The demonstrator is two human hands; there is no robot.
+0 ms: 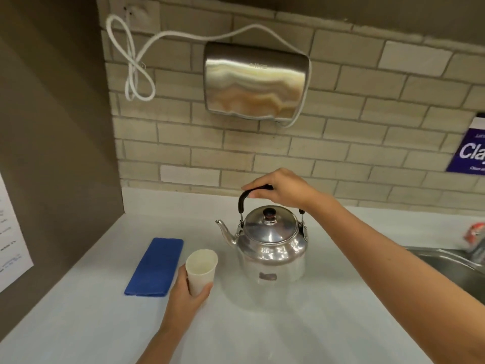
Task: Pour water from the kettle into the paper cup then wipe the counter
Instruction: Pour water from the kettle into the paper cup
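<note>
A shiny steel kettle (pixel 271 245) stands upright on the white counter (pixel 262 324), its spout pointing left. My right hand (pixel 280 189) is closed over its black top handle. A white paper cup (pixel 201 267) sits just left of the spout, tilted slightly, and it looks empty. My left hand (pixel 187 291) grips the cup from below and behind. A folded blue cloth (pixel 156 266) lies flat on the counter to the left of the cup.
A steel hand dryer (pixel 256 80) with a looped white cord hangs on the tiled wall above the kettle. A sink (pixel 451 261) and tap are at the right edge. A brown side wall (pixel 52 153) closes the left.
</note>
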